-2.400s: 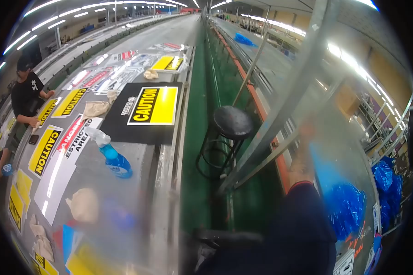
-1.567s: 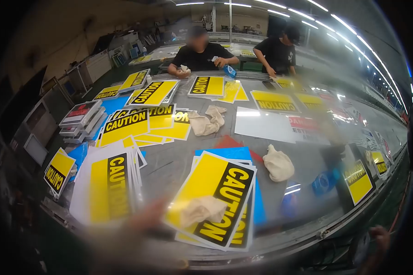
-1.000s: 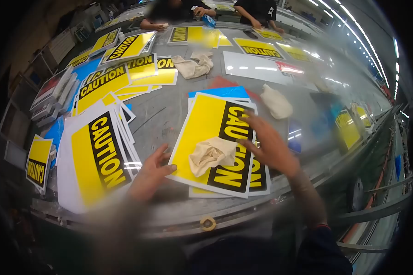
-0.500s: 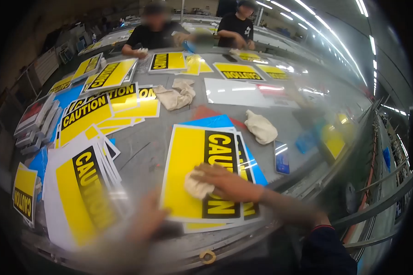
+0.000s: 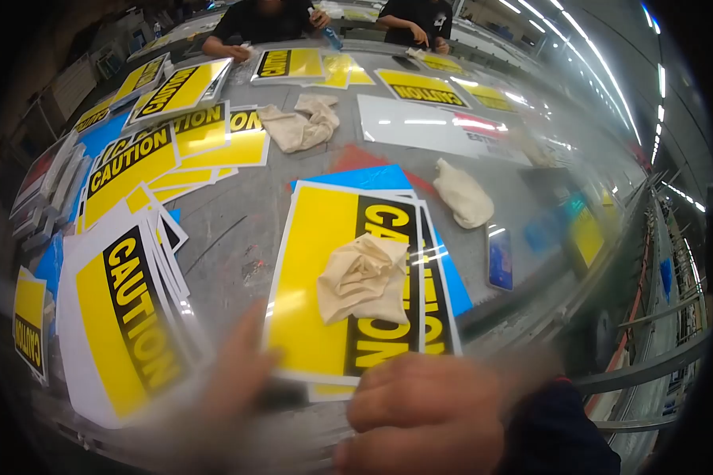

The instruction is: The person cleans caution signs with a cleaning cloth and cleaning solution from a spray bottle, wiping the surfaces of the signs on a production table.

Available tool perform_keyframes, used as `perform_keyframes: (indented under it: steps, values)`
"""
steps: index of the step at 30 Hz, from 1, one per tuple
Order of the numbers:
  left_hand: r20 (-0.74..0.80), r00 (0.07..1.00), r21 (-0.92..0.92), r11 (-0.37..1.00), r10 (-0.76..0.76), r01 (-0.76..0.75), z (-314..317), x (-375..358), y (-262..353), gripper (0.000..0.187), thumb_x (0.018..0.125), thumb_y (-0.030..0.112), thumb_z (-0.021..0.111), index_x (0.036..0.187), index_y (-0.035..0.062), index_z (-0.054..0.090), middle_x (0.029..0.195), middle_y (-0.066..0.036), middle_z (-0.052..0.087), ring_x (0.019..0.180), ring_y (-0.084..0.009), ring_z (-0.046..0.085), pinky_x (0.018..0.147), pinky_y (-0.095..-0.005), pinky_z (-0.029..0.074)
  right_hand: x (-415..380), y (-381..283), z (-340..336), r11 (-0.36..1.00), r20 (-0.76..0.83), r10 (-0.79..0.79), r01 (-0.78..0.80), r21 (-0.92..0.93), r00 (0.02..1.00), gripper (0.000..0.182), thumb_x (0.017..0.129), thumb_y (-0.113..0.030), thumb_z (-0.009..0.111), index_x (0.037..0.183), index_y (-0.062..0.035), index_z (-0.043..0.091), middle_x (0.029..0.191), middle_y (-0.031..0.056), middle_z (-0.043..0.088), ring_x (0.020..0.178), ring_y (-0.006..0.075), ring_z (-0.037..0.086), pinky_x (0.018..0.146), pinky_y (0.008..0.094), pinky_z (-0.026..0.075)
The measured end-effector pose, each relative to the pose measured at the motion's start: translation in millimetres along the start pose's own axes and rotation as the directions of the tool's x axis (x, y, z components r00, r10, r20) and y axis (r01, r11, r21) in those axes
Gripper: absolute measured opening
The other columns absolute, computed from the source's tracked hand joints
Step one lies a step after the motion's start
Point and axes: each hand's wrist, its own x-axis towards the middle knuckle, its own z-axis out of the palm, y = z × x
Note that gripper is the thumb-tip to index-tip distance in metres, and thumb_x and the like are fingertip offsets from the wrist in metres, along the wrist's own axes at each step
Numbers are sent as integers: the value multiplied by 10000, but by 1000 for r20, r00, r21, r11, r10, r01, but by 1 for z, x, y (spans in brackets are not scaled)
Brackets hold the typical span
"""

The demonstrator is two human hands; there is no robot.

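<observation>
A yellow and black CAUTION sign (image 5: 309, 237) lies on top of a small stack in front of me. A crumpled cream cloth (image 5: 364, 277) rests on it, with no hand touching it. My right hand (image 5: 428, 412) is near the camera at the sign's lower edge, its fingers curled in; whatever they may hold is hidden. Blurred, my left hand (image 5: 242, 364) is at the sign's left edge, the thumb side by the border. Under the top sign, another CAUTION sign (image 5: 434, 317) and a blue sheet (image 5: 451, 285) stick out on the right.
More CAUTION signs (image 5: 131, 170) are piled on the left, and a white-bordered stack (image 5: 87, 317) stands nearer. Two more cloths, one left (image 5: 297, 127) and one right (image 5: 463, 194), lie beyond. A phone (image 5: 499, 260) is near the right table edge. Two people (image 5: 265, 24) work across the table.
My right hand has left the cloth and drawn back toward me, its fingers now curled. The cloth stays on the sign, spread wider. My left hand remains by the left edge.
</observation>
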Motion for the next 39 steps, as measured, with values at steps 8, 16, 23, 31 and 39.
perform_keyframes:
  steps: [8,16,23,31,39]
  values:
    - [69,998,-127,992,-12,20,-2,-8,23,782,1058,73,686,1729,41,287,1522,-234,574,1129,-198,701,974,-318,586,-22,11,-22,917,27,168,-146,-372,985,936,1031,-456,673,1739,-55,211,1763,198,239,1573,389,267,1275,550,255]
    - [78,994,-98,992,-74,82,-3,-9,28,794,1067,69,681,1740,49,260,1484,-210,578,1173,-207,702,1001,-324,582,27,-31,-129,598,-382,-354,-108,-794,854,930,1084,-568,552,1759,-72,147,1833,159,102,1675,404,74,1347,591,98]
    - [54,992,-91,989,-110,115,1,-11,27,864,1038,53,733,1741,19,232,1568,-241,546,1250,-236,701,1036,-334,584,-1,-32,-21,882,112,449,-420,-213,887,829,1005,-352,750,1697,-95,372,1738,247,340,1602,462,333,1300,568,282]
    - [55,998,68,998,-19,15,-1,-5,11,889,987,23,788,1710,-46,276,1627,-254,520,1237,-229,709,994,-337,616,-79,61,60,806,318,589,-569,-162,743,567,953,23,669,1500,-127,650,1650,149,538,1583,380,424,1315,533,319]
    - [50,999,52,998,-19,16,1,-3,10,869,982,-38,751,1705,-59,270,1666,-283,462,1331,-258,665,1050,-362,610,-67,66,55,916,447,383,-395,-70,808,549,910,37,702,1438,-112,699,1496,102,671,1424,343,573,1239,494,420]
